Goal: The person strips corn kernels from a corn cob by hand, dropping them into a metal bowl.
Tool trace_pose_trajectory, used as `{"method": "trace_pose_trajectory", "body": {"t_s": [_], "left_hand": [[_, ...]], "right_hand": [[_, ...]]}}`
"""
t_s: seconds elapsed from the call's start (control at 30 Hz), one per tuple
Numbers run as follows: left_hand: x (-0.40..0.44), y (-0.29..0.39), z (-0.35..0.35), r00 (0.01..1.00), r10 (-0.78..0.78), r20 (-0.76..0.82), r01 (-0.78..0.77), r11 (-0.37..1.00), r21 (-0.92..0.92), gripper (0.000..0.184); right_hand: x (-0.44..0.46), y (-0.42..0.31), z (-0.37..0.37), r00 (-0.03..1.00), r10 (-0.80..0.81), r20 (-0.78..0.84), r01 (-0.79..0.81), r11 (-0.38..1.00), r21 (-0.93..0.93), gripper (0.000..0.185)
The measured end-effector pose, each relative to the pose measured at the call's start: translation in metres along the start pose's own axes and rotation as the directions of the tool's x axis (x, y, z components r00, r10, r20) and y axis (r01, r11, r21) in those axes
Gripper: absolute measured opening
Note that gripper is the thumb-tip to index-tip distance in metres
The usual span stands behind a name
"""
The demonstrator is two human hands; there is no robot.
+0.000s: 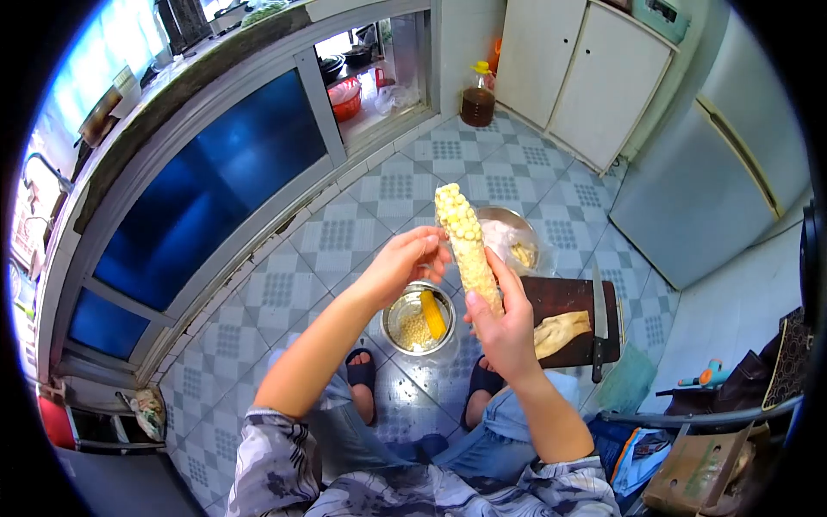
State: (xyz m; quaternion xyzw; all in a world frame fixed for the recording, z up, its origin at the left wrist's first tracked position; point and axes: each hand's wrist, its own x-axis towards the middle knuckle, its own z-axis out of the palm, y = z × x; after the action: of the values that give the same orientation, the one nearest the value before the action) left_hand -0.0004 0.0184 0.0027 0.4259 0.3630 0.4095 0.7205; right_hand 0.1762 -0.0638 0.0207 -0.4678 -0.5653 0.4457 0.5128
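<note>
My right hand (502, 330) is wrapped round the lower part of a corn cob (468, 246). Kernels remain on the cob's upper end, while its lower part is stripped. Beside the upper part, my left hand (408, 263) has its fingers curled near the cob's left side; whether they pinch a kernel is too small to tell. Below the hands, a metal bowl (389, 334) on the floor holds loose kernels (415, 331) and a yellow object (432, 315). Behind the cob is another metal bowl (527, 226) with a plastic bag and pale pieces in it.
A dark cutting board (551, 295) with a knife (599, 323) and a pale, flat piece of food (562, 333) lies at the right. A bottle of brown liquid (477, 105) stands by white cabinets (560, 65). A fridge (698, 189) is at the far right.
</note>
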Motion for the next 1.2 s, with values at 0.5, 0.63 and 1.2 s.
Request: {"method": "trace_pose_trajectory", "body": {"t_s": [0.5, 0.63, 1.2], "left_hand": [[-0.035, 0.002, 0.009, 0.959, 0.248, 0.139, -0.257, 0.965, 0.052, 0.026], [-0.047, 0.025, 0.005, 0.944, 0.22, 0.247, -0.238, 0.97, 0.048, 0.027], [-0.037, -0.003, 0.015, 0.894, 0.448, 0.032, -0.425, 0.821, 0.381, 0.037]], "right_hand": [[-0.003, 0.003, 0.012, 0.983, -0.096, 0.16, 0.129, 0.969, -0.211, 0.062], [-0.002, -0.008, 0.016, 0.986, 0.03, 0.167, -0.022, 0.998, -0.054, 0.064], [-0.003, -0.006, 0.025, 0.957, -0.249, 0.149, 0.29, 0.844, -0.451, 0.064]]}}
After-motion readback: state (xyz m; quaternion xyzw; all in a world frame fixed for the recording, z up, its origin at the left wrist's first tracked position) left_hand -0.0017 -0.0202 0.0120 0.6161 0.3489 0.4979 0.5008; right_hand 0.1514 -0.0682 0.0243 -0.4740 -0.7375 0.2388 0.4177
